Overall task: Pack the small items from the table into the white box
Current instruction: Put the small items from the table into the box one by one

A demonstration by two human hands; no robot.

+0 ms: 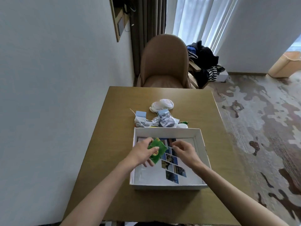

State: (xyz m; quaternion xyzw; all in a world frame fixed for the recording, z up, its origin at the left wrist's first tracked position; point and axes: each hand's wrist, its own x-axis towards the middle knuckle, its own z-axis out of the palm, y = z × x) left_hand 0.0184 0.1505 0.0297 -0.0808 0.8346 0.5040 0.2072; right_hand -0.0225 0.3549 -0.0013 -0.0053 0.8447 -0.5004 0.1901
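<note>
An open white box [201, 144] sits on the wooden table, with a photo-printed sheet [174, 170] lying on its floor. My left hand [143, 152] is over the box's left side and grips a green tea packet [157, 150]. Over the middle of the box hovers my right hand [185, 151], fingers loosely curled and holding nothing, just right of the packet. Behind the box lie small items: a light blue box [140, 114], a white charger with cable [140, 120], clear-wrapped packets [164, 120] and white round pads [162, 104].
A brown chair [164, 62] stands at the table's far edge [159, 87]. Dark clothes [205, 59] are piled on a low stand to the right. A wall runs along the left side, patterned carpet on the right.
</note>
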